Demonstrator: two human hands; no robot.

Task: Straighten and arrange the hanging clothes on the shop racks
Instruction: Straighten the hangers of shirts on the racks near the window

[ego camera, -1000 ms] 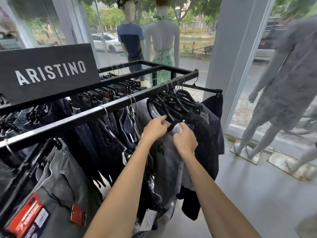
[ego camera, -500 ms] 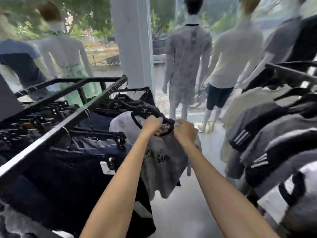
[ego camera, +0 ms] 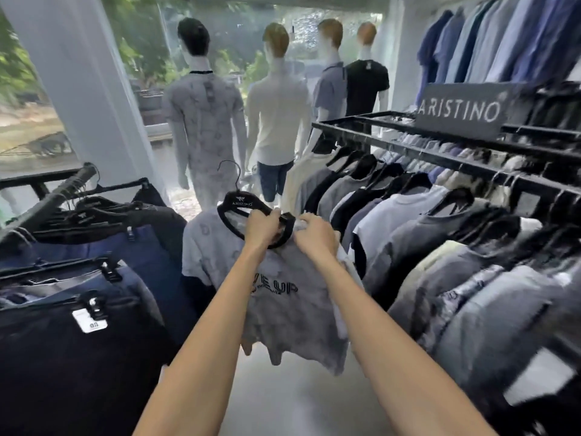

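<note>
1. The left hand [ego camera: 262, 226] was clenched round the right shoulder of a black hanger [ego camera: 236, 205], at the collar of a pale grey T-shirt [ego camera: 283, 303].
2. The right hand [ego camera: 314, 236] pinched the shirt's fabric just beside the left hand, at the shoulder.
3. The T-shirt hung on the hanger in the air above the aisle, between the two racks. The hanger's hook was free of any rail.
4. The left rack [ego camera: 47, 199] was a black rail that ran from the left edge towards the window. It carried dark trousers [ego camera: 78, 357] on clip hangers, and one pair bore a white tag [ego camera: 89, 322].
5. The right rack [ego camera: 440, 155] was a black frame crowded with grey, white and black T-shirts on black hangers. A dark sign [ego camera: 462, 111] reading ARISTINO stood on top of it.
6. Blue and light shirts [ego camera: 503, 36] hung on the wall above the right rack, in the upper right corner.
7. The floor [ego camera: 298, 404] in the aisle was smooth and pale grey.
8. Four mannequins [ego camera: 204, 121] stood at the end of the aisle, backs to the camera, facing a window with green trees beyond it.
9. A broad white pillar [ego camera: 85, 89] stood left of the mannequins, behind the far end of the left rack.
</note>
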